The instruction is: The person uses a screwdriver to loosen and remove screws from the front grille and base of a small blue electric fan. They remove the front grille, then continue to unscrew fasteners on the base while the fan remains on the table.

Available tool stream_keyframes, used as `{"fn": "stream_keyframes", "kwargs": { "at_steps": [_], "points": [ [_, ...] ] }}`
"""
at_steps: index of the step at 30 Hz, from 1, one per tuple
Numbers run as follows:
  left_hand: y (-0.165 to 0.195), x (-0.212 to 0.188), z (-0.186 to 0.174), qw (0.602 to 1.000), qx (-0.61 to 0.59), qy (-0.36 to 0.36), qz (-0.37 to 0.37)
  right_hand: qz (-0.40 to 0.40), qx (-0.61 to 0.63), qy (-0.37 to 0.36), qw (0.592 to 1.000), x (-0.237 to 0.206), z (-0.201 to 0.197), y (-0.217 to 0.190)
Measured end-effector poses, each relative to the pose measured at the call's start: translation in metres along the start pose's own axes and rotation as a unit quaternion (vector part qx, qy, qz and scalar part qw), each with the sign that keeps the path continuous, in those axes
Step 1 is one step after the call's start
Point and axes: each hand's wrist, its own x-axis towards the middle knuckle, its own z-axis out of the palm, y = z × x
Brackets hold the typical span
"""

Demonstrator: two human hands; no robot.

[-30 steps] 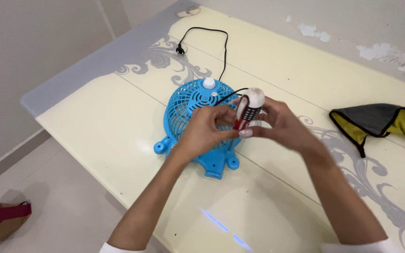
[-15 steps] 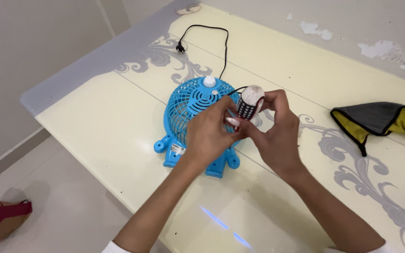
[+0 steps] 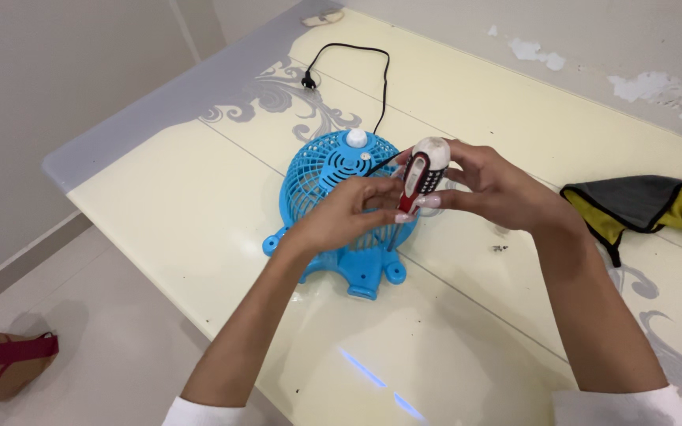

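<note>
A small blue fan [image 3: 333, 181] lies flat on the pale yellow table [image 3: 167, 213], its grille facing up and a white knob at its centre. Its black cord [image 3: 357, 59] runs toward the far edge and ends in a plug. My right hand [image 3: 499, 189] grips the red, black and white handle of a screwdriver [image 3: 418, 177], held upright over the right side of the fan, its thin shaft pointing down at the grille. My left hand [image 3: 349, 217] rests over the fan grille, fingers touching the lower part of the screwdriver handle.
A grey and yellow cloth [image 3: 649, 205] lies on the table at the right. Grey floral patterns decorate the tabletop. The table's left edge drops to a tiled floor, where a brown bag [image 3: 1, 367] with a dark red strap sits at the lower left.
Both hands have stayed over the fan with the screwdriver. The screwdriver handle has tilted more upright and my left fingers have shifted along it.
</note>
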Motion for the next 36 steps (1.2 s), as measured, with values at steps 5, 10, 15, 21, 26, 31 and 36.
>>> {"fn": "stream_keyframes", "kwargs": {
  "at_steps": [5,10,15,21,26,31,36],
  "points": [
    [0.013,-0.008,0.012,0.986,0.134,0.097,0.037,-0.011,0.037,0.086,0.996,-0.010,0.019,0.016],
    [0.027,-0.011,0.027,0.957,0.224,0.177,0.044,-0.047,-0.064,0.227,0.971,-0.024,0.056,0.015],
    [0.032,-0.012,0.046,0.922,0.274,0.274,0.018,-0.051,-0.160,0.325,0.930,-0.017,0.084,-0.002],
    [0.022,-0.009,0.044,0.920,0.293,0.259,-0.009,-0.080,-0.067,0.313,0.944,-0.008,0.077,0.001],
    [0.004,-0.008,0.009,0.988,0.119,0.087,0.054,-0.100,-0.072,0.210,0.970,-0.005,0.044,0.009],
    [-0.007,0.000,-0.008,0.998,-0.055,-0.038,0.012,-0.025,-0.027,0.042,0.998,0.000,0.017,-0.001],
    [-0.005,0.003,-0.003,1.000,-0.007,0.002,0.007,0.047,0.032,-0.016,0.998,0.005,0.006,-0.012]
  ]
}}
